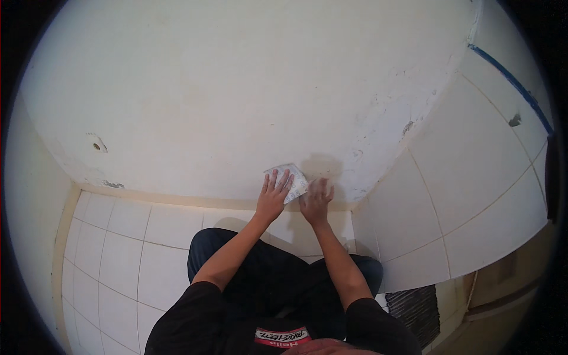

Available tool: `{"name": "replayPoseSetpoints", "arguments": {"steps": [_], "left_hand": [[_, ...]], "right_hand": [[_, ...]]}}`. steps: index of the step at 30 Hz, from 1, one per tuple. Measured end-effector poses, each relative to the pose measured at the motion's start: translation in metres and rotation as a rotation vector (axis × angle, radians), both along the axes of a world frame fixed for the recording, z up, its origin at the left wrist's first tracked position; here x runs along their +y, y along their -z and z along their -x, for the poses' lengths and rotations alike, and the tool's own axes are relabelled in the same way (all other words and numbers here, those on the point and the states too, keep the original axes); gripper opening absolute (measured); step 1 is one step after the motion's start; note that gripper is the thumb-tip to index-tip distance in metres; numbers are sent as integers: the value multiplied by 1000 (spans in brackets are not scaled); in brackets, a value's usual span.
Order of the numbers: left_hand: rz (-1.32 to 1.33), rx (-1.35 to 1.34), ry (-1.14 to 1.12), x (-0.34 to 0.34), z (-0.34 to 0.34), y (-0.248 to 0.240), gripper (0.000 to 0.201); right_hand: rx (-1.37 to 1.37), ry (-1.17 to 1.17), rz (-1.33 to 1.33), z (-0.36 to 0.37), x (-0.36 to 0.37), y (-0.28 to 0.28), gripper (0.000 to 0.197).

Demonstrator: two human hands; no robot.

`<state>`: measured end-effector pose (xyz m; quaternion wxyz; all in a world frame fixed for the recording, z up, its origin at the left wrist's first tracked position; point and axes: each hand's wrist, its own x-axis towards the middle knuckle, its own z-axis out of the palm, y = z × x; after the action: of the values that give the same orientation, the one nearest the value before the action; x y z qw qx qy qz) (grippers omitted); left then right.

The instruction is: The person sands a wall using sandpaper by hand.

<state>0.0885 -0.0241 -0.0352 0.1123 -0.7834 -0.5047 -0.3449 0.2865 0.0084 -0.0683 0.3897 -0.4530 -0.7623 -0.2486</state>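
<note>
A creased, pale grey-white sheet of paper [299, 184] lies against the lower part of the white wall. My left hand [273, 195] is on it, fingers spread over its front, holding it to the wall. Just right of the sheet is my right hand [318, 201], its fingers apart and pointing up the wall. Those fingertips are slightly smeared by motion. The right thumb is close to the sheet's lower right edge; whether it touches, I cannot tell. No object shows in the right hand.
My bent knees [207, 245] are close to the wall's foot, over white floor tiles [121, 251]. A tiled side wall [408, 207] rises at right, near a dark ridged mat [414, 310]. Flaking patches [408, 127] mark the right corner; a small hole [96, 145] is at left.
</note>
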Motion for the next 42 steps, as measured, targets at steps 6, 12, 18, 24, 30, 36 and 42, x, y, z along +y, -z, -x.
{"name": "replayPoseSetpoints", "arguments": {"steps": [6, 12, 18, 24, 30, 36, 42], "left_hand": [[-97, 227, 6, -15, 11, -16, 48], [36, 515, 199, -38, 33, -67, 52], [-256, 287, 38, -19, 116, -155, 73], [-562, 166, -293, 28, 186, -246, 65], [-673, 215, -299, 40, 194, -243, 64], [-682, 228, -290, 38, 193, -244, 66], [-642, 204, -287, 37, 191, -245, 68]], "right_hand": [[-129, -259, 135, 26, -29, -54, 58], [-98, -307, 427, 16, -53, -98, 67], [-19, -387, -3, 3, -65, -160, 55], [94, -151, -418, 12, -23, -248, 58], [-42, -55, -162, 25, 16, -266, 69], [-31, -149, -213, 36, 24, -265, 71], [63, -72, -233, 67, 39, -257, 69]]}}
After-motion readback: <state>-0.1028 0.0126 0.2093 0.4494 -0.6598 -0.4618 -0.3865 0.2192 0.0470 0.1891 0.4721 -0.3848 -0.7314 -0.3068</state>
